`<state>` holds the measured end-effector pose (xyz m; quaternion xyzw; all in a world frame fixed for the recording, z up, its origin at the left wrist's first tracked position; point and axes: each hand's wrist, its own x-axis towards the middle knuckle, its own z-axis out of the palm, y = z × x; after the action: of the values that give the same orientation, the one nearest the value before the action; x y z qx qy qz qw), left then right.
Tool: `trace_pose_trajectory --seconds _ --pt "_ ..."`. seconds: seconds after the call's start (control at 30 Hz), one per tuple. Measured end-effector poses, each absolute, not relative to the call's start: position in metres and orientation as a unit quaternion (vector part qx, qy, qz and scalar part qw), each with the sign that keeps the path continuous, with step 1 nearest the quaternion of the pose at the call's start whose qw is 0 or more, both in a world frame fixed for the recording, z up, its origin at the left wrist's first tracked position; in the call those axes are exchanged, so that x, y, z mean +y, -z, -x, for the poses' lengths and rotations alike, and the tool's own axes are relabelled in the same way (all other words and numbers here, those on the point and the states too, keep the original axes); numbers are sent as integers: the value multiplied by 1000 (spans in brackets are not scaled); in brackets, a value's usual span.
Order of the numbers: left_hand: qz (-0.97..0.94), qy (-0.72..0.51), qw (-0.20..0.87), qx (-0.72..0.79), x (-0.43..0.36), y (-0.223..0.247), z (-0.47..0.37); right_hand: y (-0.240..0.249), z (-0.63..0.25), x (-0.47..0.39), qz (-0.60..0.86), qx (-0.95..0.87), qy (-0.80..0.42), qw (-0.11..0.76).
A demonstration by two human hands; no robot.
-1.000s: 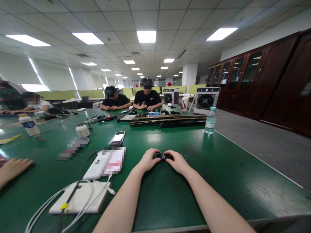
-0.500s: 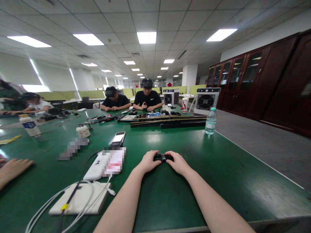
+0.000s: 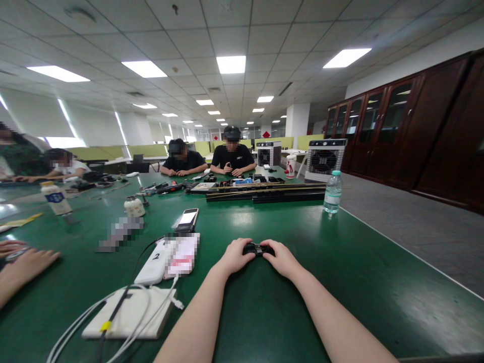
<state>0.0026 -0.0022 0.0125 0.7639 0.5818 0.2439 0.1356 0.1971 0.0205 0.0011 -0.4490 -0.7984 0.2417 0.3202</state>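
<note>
The left hand is closing its thumb and fingers around one end of a small, black, oblong device, and the right hand is clasping the other end. The device is sitting just below and right of the frame's centre, at or just above the glossy green counter; whether it is touching the surface is hard to tell. It is looking light and stiff, probably hard plastic, perhaps a little slippery; its middle, showing what may be fine parts, is likely the fragile bit, so the two ends are offering the safer hold. The fingers are covering both ends, the underside is facing away, and the small details are blurring together.

Farther out, a white rounded slab marked "2" is lying left of the hands, above a flat off-white box in the lower left. White cables are running out past the bottom edge. A clear plastic bottle with a turquoise cap is standing right of centre. At the left edge, a co-worker's hand is resting, its arm cut off by the frame.
</note>
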Motion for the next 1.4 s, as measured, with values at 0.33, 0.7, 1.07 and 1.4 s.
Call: trace_pose_trajectory --seconds 0.33,0.7,1.07,1.4 --pt "-773 -241 127 573 -3 -16 -3 0 -196 22 453 -793 -236 332" --pt "-776 -223 94 582 -3 -17 -3 -4 -195 17 453 -795 -233 329" --pt "-773 -214 79 592 -6 -24 -5 -5 -196 18 464 -792 -228 324" --pt "-769 -198 80 603 -7 -21 -5 -4 -196 20 463 -798 -225 314"
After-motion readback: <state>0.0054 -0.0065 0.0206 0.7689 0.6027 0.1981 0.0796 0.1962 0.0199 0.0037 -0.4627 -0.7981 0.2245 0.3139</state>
